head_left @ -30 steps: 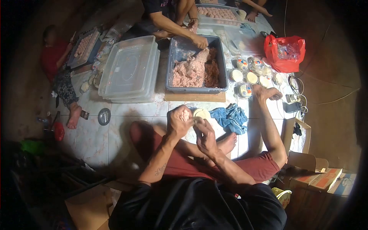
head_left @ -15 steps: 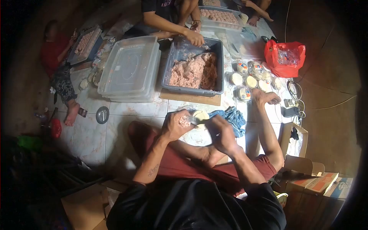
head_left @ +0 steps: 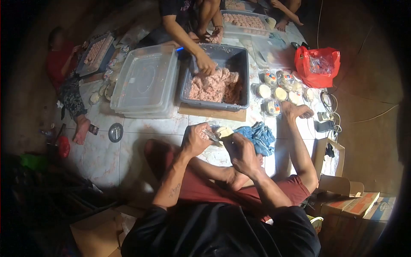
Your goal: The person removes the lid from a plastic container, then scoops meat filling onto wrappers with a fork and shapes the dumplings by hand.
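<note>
My left hand [head_left: 197,141] is closed around a lump of pink minced meat [head_left: 204,134], part of which shows at the top of the fist. My right hand [head_left: 245,157] grips a flat metal utensil [head_left: 212,135], and its blade end meets the meat. Whether the utensil is a spoon or a spatula I cannot tell. Just beyond, between both hands, lie pale round dough wrappers [head_left: 224,131], partly covered by my right hand. A crumpled blue cloth [head_left: 260,138] rests on the floor to the right of them.
A grey tub [head_left: 185,96] of minced meat stands ahead, with a co-worker's hand [head_left: 206,64] in it. Stacked clear plastic boxes [head_left: 143,79] are to its left. Wrapper packs [head_left: 273,107], a red bag [head_left: 317,66] and cables [head_left: 329,100] lie right.
The co-worker's hand has gone from the tub's far rim down to the meat. My right hand has shifted slightly, with the utensil still at the meat in my left hand.
</note>
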Demonstrator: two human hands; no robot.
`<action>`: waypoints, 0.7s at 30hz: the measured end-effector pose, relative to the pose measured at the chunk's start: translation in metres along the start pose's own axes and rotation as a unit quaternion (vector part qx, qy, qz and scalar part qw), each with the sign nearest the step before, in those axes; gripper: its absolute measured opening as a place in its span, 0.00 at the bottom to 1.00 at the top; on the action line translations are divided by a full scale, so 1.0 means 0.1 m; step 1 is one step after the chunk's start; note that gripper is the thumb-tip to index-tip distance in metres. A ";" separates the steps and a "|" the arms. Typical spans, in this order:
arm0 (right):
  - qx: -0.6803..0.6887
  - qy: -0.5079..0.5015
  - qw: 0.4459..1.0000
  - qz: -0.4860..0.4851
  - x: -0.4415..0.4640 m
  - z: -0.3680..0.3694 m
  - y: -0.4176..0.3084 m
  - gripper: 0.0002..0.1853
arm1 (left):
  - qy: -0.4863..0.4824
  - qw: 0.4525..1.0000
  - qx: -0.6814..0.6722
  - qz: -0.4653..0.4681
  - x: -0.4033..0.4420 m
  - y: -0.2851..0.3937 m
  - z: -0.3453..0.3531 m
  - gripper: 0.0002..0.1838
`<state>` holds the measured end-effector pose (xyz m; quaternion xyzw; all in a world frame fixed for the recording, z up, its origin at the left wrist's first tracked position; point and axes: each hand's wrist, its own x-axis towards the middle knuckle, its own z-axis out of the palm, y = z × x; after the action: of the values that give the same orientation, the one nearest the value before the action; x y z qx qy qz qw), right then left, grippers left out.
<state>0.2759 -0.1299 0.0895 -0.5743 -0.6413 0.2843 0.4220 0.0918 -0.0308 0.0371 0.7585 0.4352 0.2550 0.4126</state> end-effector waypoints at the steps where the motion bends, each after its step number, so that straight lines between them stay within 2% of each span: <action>1: 0.017 0.013 0.999 0.041 0.00 -0.04 0.00 0.08 | 0.049 0.997 -0.042 -0.040 -0.02 0.05 0.02 0.17; 2: 0.037 0.023 0.995 0.091 -0.06 -0.07 0.01 0.08 | 0.047 0.997 -0.043 -0.045 -0.04 0.06 0.00 0.17; 4: 0.080 0.049 0.989 0.112 -0.07 -0.08 0.02 0.06 | 0.104 0.962 -0.180 0.180 -0.05 0.14 -0.07 0.14; 5: 0.047 0.016 0.997 0.065 -0.06 -0.06 0.01 0.06 | 0.029 0.991 -0.103 0.084 -0.10 0.05 -0.09 0.16; 6: 0.014 -0.019 1.000 0.017 -0.05 -0.03 -0.02 0.05 | 0.031 0.995 -0.079 0.056 -0.09 0.07 -0.01 0.16; 8: -0.006 -0.009 1.000 0.016 -0.05 -0.04 -0.04 0.05 | 0.074 0.991 -0.083 0.072 -0.05 0.09 0.06 0.21; 10: 0.032 0.035 0.996 0.072 -0.08 -0.13 -0.07 0.06 | 0.076 0.985 -0.119 0.103 -0.05 0.04 0.02 0.20; 12: 0.016 0.028 0.997 0.068 -0.07 -0.09 -0.05 0.06 | 0.072 0.977 -0.154 0.132 -0.06 -0.02 0.04 0.20; 14: -0.011 -0.008 1.000 0.021 -0.05 0.00 -0.03 0.06 | 0.019 0.997 -0.016 0.080 -0.02 -0.08 0.08 0.20; 15: -0.022 -0.014 1.000 0.014 -0.03 -0.06 -0.04 0.07 | -0.004 1.000 0.016 -0.008 -0.02 -0.06 0.05 0.20; 16: -0.021 -0.015 1.000 0.014 -0.03 -0.09 -0.01 0.07 | -0.003 1.000 0.016 -0.009 -0.01 -0.05 0.01 0.20; 18: 0.069 0.032 0.994 0.085 -0.12 -0.12 0.03 0.07 | 0.052 0.990 -0.085 0.103 -0.06 -0.01 -0.05 0.18; 19: 0.077 0.063 0.992 0.082 -0.12 -0.12 0.04 0.05 | 0.075 0.970 -0.138 0.184 -0.04 0.14 -0.11 0.19; 20: 0.076 0.063 0.992 0.083 -0.12 -0.12 0.03 0.05 | 0.074 0.970 -0.139 0.184 -0.05 0.10 -0.11 0.19; 21: 0.061 0.041 0.995 0.063 -0.09 -0.10 -0.03 0.04 | 0.004 0.984 -0.131 0.124 -0.06 0.03 -0.13 0.20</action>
<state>0.2830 -0.1407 0.0944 -0.5980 -0.5678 0.3250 0.4631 0.0801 -0.0319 0.0466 0.7450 0.3022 0.3621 0.4717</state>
